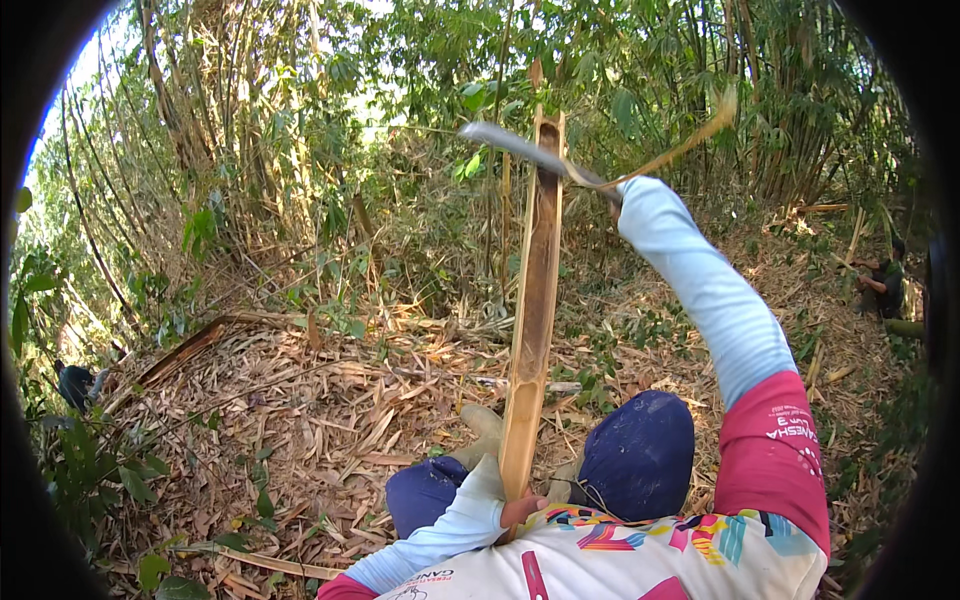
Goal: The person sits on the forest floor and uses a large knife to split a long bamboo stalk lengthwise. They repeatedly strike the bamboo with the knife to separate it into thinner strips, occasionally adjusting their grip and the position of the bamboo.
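A long split bamboo pole (537, 290) stands nearly upright in front of me, its brown hollow side facing me. Its lower end rests between my legs, where my left hand (520, 510) is closed around it. My right arm is stretched up and forward. Up there my right hand (621, 197), mostly covered by the light blue sleeve, grips a machete. The machete's blurred grey blade (515, 143) points left across the top part of the pole. A thin yellowish bamboo strip (685, 145) curves up to the right beside the blade, also blurred.
Dry bamboo leaves and husks (330, 420) cover the ground. A long split piece (180, 355) lies at the left, another strip (270, 565) at the lower left. One person (885, 280) sits far right; another (75, 385) is partly visible far left. Bamboo thickets (250, 130) stand behind.
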A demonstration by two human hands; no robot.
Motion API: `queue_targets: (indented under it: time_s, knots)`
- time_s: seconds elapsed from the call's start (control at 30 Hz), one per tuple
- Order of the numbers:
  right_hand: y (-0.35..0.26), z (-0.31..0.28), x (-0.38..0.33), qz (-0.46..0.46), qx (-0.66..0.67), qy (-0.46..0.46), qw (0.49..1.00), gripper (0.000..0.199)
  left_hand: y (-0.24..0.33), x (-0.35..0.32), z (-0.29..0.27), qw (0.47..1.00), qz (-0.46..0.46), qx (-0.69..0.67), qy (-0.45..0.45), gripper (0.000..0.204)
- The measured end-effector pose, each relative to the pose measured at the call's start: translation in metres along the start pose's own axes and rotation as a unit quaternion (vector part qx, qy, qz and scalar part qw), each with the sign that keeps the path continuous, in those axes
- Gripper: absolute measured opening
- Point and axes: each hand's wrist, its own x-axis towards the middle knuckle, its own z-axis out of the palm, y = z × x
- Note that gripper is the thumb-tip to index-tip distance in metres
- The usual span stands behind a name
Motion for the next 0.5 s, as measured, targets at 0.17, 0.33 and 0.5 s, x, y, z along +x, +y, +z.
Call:
queue_targets:
  time_s: [0.17,0.33,0.5]
  knots:
    - [0.106,0.028,0.094,0.218,-0.074,-0.026,0.973,0.026,0.0,0.0,-0.008,0.992,0.016,-0.127,-0.005,0.063]
    - [0.193,0.121,0.008,0.252,-0.135,-0.173,0.942,0.03,0.014,0.001,-0.023,0.978,0.014,-0.209,0.009,0.038]
    - [0.239,0.208,-0.133,0.219,-0.121,-0.236,0.939,0.026,0.001,0.004,-0.035,0.959,0.015,-0.282,-0.013,0.048]
